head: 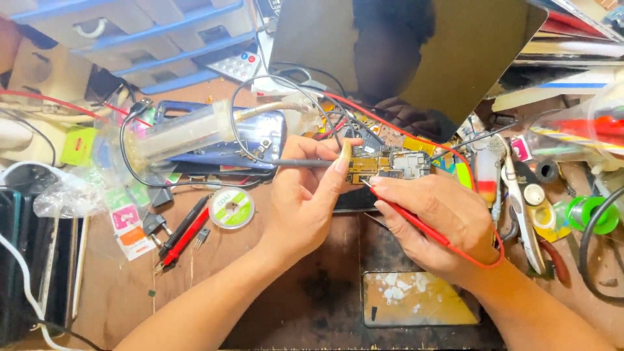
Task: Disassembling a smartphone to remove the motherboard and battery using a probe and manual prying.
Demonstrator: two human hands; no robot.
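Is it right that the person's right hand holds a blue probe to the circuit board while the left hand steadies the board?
Not quite: the probe in the right hand is red, not blue, as the head view shows. Its tip meets the circuit board, which the left hand steadies.

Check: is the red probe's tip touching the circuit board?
Touching. In the head view the right hand holds the red probe, and its tip meets the lower left edge of the circuit board with no gap visible.
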